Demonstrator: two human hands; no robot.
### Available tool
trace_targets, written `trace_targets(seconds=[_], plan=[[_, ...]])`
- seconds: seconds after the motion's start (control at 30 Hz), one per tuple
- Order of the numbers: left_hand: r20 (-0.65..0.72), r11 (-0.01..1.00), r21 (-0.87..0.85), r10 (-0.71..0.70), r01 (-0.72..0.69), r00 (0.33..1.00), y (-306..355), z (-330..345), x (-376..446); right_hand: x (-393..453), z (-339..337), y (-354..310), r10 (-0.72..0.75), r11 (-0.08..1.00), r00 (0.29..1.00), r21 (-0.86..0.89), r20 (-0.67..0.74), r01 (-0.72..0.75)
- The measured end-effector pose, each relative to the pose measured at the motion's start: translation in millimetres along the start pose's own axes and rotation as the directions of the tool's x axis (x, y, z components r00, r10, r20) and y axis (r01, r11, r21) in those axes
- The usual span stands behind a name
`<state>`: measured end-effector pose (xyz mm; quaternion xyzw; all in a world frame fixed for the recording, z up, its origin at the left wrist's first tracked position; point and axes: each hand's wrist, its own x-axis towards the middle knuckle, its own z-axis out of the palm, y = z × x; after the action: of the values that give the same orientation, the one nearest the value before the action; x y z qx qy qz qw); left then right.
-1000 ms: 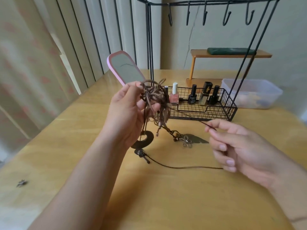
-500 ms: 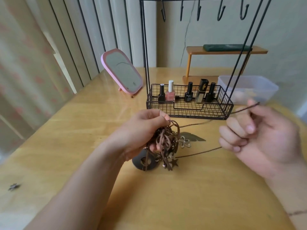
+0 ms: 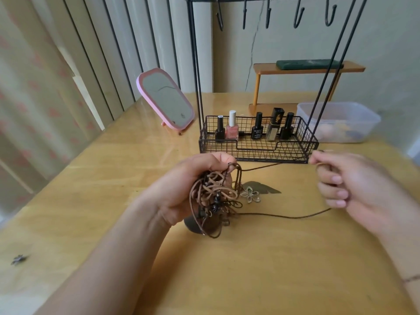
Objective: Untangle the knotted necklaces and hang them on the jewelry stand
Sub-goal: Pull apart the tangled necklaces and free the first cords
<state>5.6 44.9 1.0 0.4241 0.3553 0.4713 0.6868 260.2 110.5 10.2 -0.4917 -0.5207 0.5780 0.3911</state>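
My left hand (image 3: pixel 193 189) grips the knotted necklaces (image 3: pixel 216 198), right-hand fingers (image 3: pixel 327 178) pinch one dark cord (image 3: pixel 261 167); legible label: "OURS" on a black bottle (image 3: pixel 257 128).

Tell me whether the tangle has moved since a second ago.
Yes. The tangle, gripped by the left hand, dropped from level with the wire basket to below it.

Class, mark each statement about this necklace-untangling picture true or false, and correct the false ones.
1. The left hand grips the tangle of necklaces. True.
2. A necklace already hangs on the stand's hooks. False: the hooks are bare.
3. The right hand pinches a dark cord that leads to the tangle. True.
4. The pink mirror lies flat inside the wire basket. False: it stands tilted on the table, left of the basket.
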Motion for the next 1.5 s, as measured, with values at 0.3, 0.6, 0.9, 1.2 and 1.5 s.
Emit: trace_targets(seconds=[0.3, 0.6, 0.9, 1.2, 1.5], plan=[[0.017, 0.986, -0.165, -0.019, 0.021, 1.000, 0.2, 6.1, -2.9, -5.0, 12.1, 5.6, -0.047, 0.476, 0.996, -0.875, 0.070, 0.084], [-0.068, 0.981, -0.185, 0.039, -0.051, 0.997, -0.8, 7.1, -4.0, -25.4, 18.1, 8.7, -0.009, 0.516, 0.787, -0.671, 0.617, 0.532], [0.069, 0.993, -0.118, 0.039, -0.030, 0.997, 2.1, 14.0, -6.4, -16.0, 66.0, 38.1, -0.516, 0.708, 0.784, -0.343, 0.345, 0.617], [0.037, 0.992, -0.126, -0.001, 0.006, 0.999, 2.6, 3.8, -5.8, -10.5, 48.9, 23.2, -0.534, 0.791, 0.788, -0.146, 0.308, 0.594], [-0.031, 1.000, -0.031, -0.007, 0.006, 0.999, 2.1, 4.7, -6.6, -15.4, 44.9, 17.4, -0.585, 0.771, 0.771, -0.122, 0.252, 0.625]])
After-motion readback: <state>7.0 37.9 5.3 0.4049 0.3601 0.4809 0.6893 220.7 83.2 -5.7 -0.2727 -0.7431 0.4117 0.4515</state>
